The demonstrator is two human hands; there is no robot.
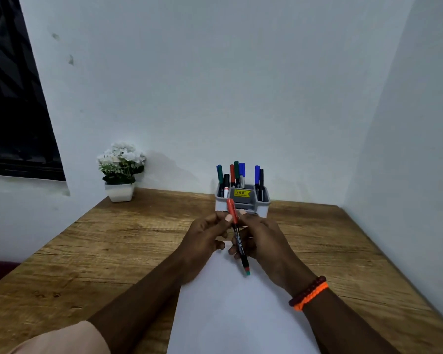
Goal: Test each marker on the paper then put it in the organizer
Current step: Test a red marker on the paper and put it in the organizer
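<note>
A wooden table [87, 251] is filling the near scene, running to the far white wall. A white sheet of paper [228, 315] is lying on it, reaching from the near edge toward the hands. At the far side a grey organizer [264, 200] is standing with blue, green, red and black markers upright in its compartments. The left hand [202, 241] and right hand [264, 241] are meeting above the paper's far end, just in front of the organizer. Between them a marker [238, 238] is sitting tilted, its red cap pointing far, black barrel slanting near. Left fingertips are pinching the cap; right fingers are curling round the barrel.
</note>
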